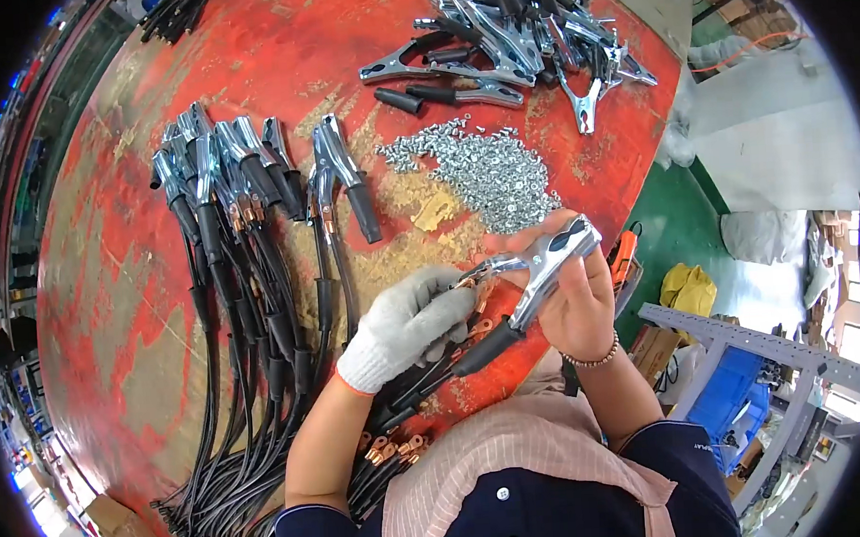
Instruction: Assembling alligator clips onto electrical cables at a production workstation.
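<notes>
My right hand (583, 309), bare with a beaded bracelet, grips a silver metal cable clamp (543, 263); one of its handles wears a black sleeve (488, 348). At the clamp's other handle, my left hand (401, 326), in a pale knitted glove, pinches a cable's copper end (468, 282) against the metal. The gloved fingers partly hide that joint. Just beyond my hands lies a heap of small silver screws (503, 172). Loose cables with copper ring lugs (391, 450) lie close to my body, below the left hand.
Clamps fixed to black cables (206, 173) lie bunched on the left of the worn red table (144, 381). A pile of loose clamps (510, 36) sits at the far side. An orange-handled tool (625, 254) is by the right edge; beyond stand a grey metal frame (765, 343) and blue bin (733, 398).
</notes>
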Available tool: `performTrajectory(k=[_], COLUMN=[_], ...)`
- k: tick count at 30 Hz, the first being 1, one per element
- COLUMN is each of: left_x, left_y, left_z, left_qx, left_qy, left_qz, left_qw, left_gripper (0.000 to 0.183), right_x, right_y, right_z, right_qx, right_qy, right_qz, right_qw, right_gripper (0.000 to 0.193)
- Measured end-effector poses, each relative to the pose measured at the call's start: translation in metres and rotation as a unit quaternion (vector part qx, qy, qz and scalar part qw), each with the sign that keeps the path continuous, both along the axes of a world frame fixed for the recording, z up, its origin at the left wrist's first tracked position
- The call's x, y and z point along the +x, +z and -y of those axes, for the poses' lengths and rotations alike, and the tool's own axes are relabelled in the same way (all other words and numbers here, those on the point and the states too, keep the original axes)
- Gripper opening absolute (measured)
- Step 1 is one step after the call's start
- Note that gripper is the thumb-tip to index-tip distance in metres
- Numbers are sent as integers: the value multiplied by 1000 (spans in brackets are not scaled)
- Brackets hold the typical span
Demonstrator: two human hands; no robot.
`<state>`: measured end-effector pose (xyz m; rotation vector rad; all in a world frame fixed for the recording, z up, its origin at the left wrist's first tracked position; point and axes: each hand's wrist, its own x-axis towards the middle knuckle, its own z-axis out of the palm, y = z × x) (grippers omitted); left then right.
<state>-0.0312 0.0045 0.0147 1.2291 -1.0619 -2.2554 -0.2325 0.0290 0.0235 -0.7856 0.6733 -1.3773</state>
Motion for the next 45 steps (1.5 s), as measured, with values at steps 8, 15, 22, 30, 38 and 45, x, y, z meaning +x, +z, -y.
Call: performTrajectory(k=[8,15,22,30,38,45], left_x=[0,-4,-5,-6,-5,-3], left_y=[2,8,12,19,4,-2], left_z=[-2,-6,-5,-1,1,3], left_qx=[-3,-155,-151,-140,-163,-163], left_qy=[-11,44,23,16,51,43], left_qz=[7,83,104,89,83,90], left_qw=[1000,983,983,986,982,981], left_gripper=[25,29,30,31,33,35], right_x=[-6,1,-1,-7,-8,25], right_y=[-3,5,1,6,-57,-54], right_z=[2,4,2,19,120,139], right_qx=[27,37,12,67,-235,-309], right_qy=[8,-12,-16,61,-15,-46], right_qz=[82,-10,-37,5,-648,-754], right_qw=[996,999,999,996,725,578], right_gripper=[35,33,34,47,24,16])
